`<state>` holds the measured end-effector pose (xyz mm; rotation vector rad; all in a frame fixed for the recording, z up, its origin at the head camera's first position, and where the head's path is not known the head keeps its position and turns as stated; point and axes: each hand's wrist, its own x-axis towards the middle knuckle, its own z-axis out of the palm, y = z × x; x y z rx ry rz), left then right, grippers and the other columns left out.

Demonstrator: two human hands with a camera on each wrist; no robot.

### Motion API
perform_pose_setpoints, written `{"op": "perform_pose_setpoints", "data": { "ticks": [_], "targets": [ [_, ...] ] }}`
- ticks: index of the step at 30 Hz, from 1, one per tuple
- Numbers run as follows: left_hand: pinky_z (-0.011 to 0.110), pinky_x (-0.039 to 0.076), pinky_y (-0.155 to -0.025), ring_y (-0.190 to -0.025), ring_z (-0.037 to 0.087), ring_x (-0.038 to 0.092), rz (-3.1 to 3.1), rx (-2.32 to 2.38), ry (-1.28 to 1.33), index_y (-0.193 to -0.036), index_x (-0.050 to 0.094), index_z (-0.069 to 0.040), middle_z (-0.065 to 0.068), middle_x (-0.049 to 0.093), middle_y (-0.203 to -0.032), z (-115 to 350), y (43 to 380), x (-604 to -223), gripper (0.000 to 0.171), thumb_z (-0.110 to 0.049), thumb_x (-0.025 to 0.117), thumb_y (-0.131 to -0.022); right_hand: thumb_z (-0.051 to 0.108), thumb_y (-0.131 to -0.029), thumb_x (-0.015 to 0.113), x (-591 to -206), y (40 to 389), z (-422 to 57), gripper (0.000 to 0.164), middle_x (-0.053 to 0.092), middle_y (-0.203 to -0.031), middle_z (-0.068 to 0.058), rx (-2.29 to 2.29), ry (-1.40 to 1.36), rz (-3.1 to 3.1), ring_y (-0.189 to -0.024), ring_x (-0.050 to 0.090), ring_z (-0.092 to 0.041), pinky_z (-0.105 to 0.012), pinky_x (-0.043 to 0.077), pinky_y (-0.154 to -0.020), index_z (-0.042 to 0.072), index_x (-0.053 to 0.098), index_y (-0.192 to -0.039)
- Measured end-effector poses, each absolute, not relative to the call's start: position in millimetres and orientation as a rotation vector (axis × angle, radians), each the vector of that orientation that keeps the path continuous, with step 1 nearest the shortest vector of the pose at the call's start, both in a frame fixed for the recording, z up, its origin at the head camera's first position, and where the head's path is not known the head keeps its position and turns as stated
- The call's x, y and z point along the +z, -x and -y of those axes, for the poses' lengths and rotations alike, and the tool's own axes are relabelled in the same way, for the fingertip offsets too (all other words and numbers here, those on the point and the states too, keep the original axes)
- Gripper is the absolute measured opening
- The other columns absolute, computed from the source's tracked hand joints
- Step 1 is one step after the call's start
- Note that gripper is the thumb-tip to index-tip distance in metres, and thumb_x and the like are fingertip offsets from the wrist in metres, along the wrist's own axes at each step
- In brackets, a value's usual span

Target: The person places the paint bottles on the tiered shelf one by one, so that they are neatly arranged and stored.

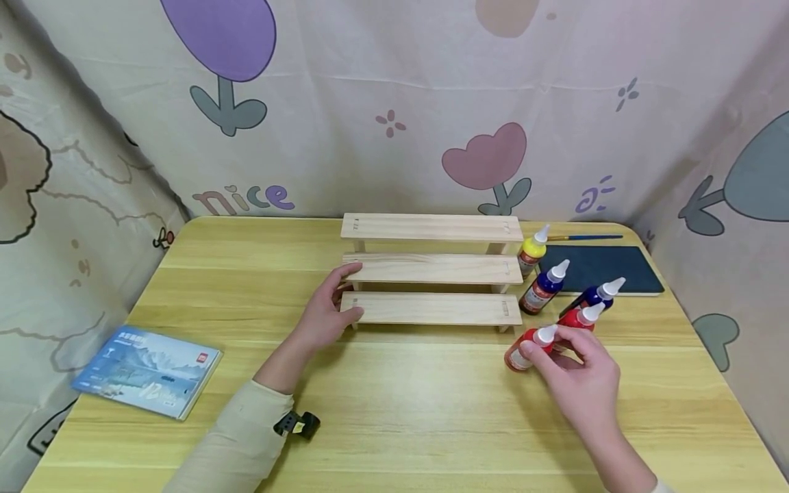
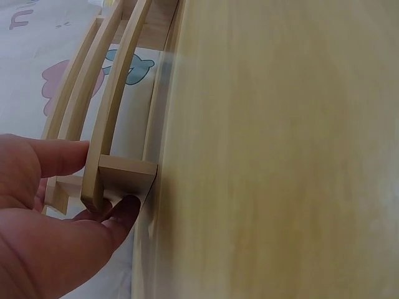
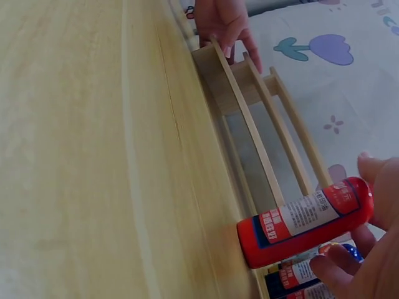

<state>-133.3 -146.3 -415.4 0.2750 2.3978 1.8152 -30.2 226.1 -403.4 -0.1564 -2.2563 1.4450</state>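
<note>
On cloth (image 1: pixel 394 89): reads "nice", plus seemingly a purple "a" farther right | on red bottle (image 3: pixel 305 221): printed in white Chinese characters and finer print, too blurred to make out | on book (image 1: pixel 151 373): lettered in white, stamped with red logo, too small to read | on rack (image 1: pixel 431 268): marked at ends, illegible

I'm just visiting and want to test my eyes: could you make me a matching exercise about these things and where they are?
1. left hand
2. right hand
3. blue-covered book
4. brush

A. beyond the dark flat board
B. holding a red bottle
C. at the wooden rack's end
D. on the table's left side

Pairs: 1-C, 2-B, 3-D, 4-A
</note>
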Motion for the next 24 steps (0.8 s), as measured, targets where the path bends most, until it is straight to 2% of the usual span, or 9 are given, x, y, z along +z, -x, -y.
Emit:
{"op": "perform_pose_setpoints", "data": {
  "ticks": [5,15,24],
  "targets": [
    [0.05,0.035,-0.109,-0.134,0.032,0.041,-2.392,1.821,-0.276,-0.149,0.043,-0.021,0.002,0.036,-0.155,146.2,133.4,-415.7,0.074,0.013,0.065,-0.088,-0.014,-0.078,0.078,-402.8,26.1,-226.2,0.033,0.07,-0.107,-0.006,1.603,0.126,2.214,-0.091,0.068,-0.011,-0.021,0.055,-0.075,-0.007,0.07,-0.109],
    [0.046,0.034,-0.111,-0.135,0.03,0.041,-2.377,1.828,-0.252,-0.149,0.043,-0.021,0.001,0.036,-0.155,145.5,132.6,-415.6,0.073,0.013,0.065,-0.088,-0.011,-0.074,0.082,-405.7,26.4,-224.0,0.035,0.072,-0.099,0.0,1.598,0.194,2.186,-0.088,0.071,-0.009,-0.022,0.055,-0.073,-0.004,0.072,-0.107],
    [0.045,0.035,-0.11,-0.134,0.03,0.041,-2.378,1.836,-0.254,-0.149,0.043,-0.02,0.003,0.036,-0.154,145.4,133.1,-416.3,0.073,0.013,0.065,-0.088,-0.018,-0.076,0.077,-406.6,26.7,-223.6,0.034,0.072,-0.099,0.0,1.611,0.127,2.114,-0.086,0.071,-0.009,-0.021,0.055,-0.072,-0.011,0.07,-0.108]
  ]
}}
